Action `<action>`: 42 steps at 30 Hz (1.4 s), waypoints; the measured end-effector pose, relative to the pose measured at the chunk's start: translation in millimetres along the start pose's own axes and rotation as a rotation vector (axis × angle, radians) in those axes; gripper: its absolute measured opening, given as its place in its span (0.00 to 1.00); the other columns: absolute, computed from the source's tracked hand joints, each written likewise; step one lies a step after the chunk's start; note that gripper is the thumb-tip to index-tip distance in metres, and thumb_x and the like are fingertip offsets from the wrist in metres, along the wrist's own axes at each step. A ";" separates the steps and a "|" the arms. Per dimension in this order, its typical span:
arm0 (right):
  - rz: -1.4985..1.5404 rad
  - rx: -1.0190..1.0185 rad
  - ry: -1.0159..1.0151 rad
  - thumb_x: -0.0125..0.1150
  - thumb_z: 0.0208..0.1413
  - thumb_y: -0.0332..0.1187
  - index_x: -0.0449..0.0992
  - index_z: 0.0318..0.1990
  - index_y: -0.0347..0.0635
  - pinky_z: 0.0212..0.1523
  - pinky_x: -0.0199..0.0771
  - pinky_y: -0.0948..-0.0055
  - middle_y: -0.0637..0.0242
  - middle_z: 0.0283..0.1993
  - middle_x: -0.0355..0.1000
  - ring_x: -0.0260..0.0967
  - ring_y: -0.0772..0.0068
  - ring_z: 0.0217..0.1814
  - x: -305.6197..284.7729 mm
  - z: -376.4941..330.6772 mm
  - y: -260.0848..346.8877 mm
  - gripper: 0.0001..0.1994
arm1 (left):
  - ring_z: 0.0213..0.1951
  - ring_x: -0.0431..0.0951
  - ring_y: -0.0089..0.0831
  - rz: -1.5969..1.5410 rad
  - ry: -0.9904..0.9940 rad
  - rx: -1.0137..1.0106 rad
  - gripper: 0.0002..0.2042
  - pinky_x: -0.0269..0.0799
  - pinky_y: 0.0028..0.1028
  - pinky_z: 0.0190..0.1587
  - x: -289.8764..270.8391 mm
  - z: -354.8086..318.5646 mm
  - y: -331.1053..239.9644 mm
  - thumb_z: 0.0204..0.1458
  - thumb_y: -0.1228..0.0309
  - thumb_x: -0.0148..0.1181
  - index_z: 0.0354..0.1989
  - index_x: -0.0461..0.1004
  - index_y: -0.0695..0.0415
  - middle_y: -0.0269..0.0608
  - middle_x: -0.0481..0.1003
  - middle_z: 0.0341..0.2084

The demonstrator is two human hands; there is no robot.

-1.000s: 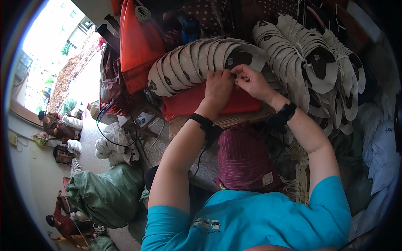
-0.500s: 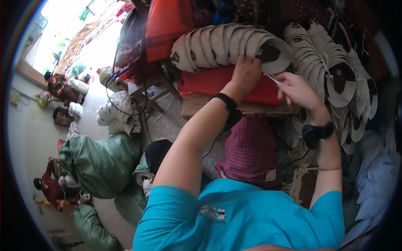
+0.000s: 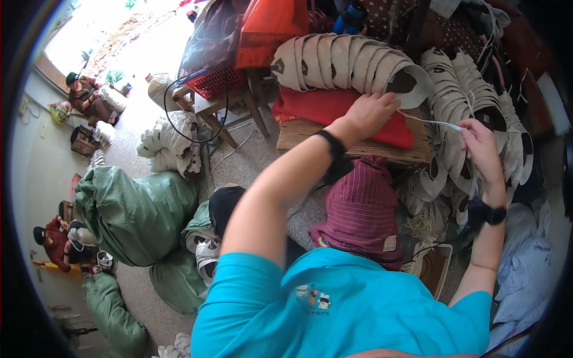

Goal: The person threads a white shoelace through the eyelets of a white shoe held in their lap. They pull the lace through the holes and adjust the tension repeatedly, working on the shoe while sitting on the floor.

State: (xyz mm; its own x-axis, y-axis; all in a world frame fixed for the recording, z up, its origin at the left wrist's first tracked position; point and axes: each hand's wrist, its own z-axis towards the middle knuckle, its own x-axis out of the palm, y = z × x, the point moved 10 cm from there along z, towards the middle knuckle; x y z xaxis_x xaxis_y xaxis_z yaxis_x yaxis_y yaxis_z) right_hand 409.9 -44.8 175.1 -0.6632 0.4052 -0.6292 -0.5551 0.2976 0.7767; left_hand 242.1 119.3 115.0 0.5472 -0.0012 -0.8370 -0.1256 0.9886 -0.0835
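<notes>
A row of beige shoe-shaped cut pieces point(image 3: 334, 59) lies stacked on edge across a red cushion point(image 3: 322, 107). My left hand point(image 3: 370, 113) grips the last piece at the row's right end. My right hand point(image 3: 480, 146) is off to the right, pinched on a thin white cord point(image 3: 433, 122). The cord runs taut from the row's end to those fingers. Both wrists wear black bands. A maroon striped cloth point(image 3: 364, 209) lies over my lap below the hands.
The cushion rests on a wooden bench point(image 3: 298, 134). More stacks of the same pieces point(image 3: 471, 95) pile up at the right. Green sacks point(image 3: 131, 215) lie on the floor at left. A red basket point(image 3: 215, 80) sits on a stool, with a black cable point(image 3: 179, 119) beside it.
My right hand has drawn away to the right from the row's end, pulling the white cord out. My left hand stays on the row. The view has tilted lower.
</notes>
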 end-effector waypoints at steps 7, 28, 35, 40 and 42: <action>-0.226 -0.299 0.088 0.58 0.61 0.31 0.72 0.55 0.35 0.36 0.73 0.74 0.64 0.39 0.72 0.72 0.76 0.36 71.1 51.7 -46.6 0.16 | 0.48 0.78 0.40 -0.178 -0.124 -0.359 0.11 0.76 0.33 0.50 -155.7 -171.7 65.5 0.52 0.73 0.62 0.44 0.80 0.55 0.40 0.77 0.48; -0.040 -0.214 0.075 0.64 0.55 0.49 0.81 0.44 0.36 0.41 0.73 0.68 0.58 0.34 0.78 0.76 0.63 0.36 198.9 178.5 -9.2 0.22 | 0.17 0.72 0.22 -0.693 -0.722 -2.091 0.07 0.67 0.21 0.17 -45.2 -887.9 -53.5 0.61 0.69 0.57 0.39 0.77 0.58 0.33 0.76 0.24; 0.103 -0.242 0.076 0.67 0.58 0.40 0.77 0.46 0.32 0.38 0.70 0.77 0.67 0.39 0.77 0.71 0.78 0.37 191.7 176.8 -4.2 0.18 | 0.22 0.77 0.29 -0.754 -0.703 -2.448 0.19 0.72 0.25 0.19 3.6 -939.4 -93.6 0.59 0.69 0.56 0.58 0.68 0.57 0.40 0.75 0.32; 0.080 -0.242 0.101 0.65 0.60 0.38 0.72 0.59 0.32 0.51 0.70 0.74 0.65 0.52 0.75 0.70 0.75 0.51 211.0 176.0 5.0 0.24 | 0.30 0.76 0.32 -0.678 -0.648 -2.530 0.18 0.77 0.30 0.27 4.1 -955.9 -125.3 0.56 0.65 0.62 0.52 0.71 0.58 0.41 0.74 0.40; 0.149 -0.141 0.215 0.60 0.63 0.37 0.70 0.61 0.34 0.58 0.68 0.74 0.64 0.58 0.73 0.70 0.74 0.57 218.4 155.4 13.5 0.23 | 0.30 0.74 0.30 -0.689 -0.860 -2.383 0.18 0.74 0.30 0.27 -1.6 -942.2 -124.5 0.55 0.60 0.64 0.50 0.73 0.56 0.39 0.74 0.35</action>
State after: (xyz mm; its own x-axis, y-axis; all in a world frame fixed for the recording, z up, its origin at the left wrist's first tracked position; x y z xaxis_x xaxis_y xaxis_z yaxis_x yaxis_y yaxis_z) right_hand 335.5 182.0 52.5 -0.8256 0.2384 -0.5115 -0.4976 0.1199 0.8591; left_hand -522.8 -145.9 -382.8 0.8158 0.5120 -0.2689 0.2212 -0.7058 -0.6730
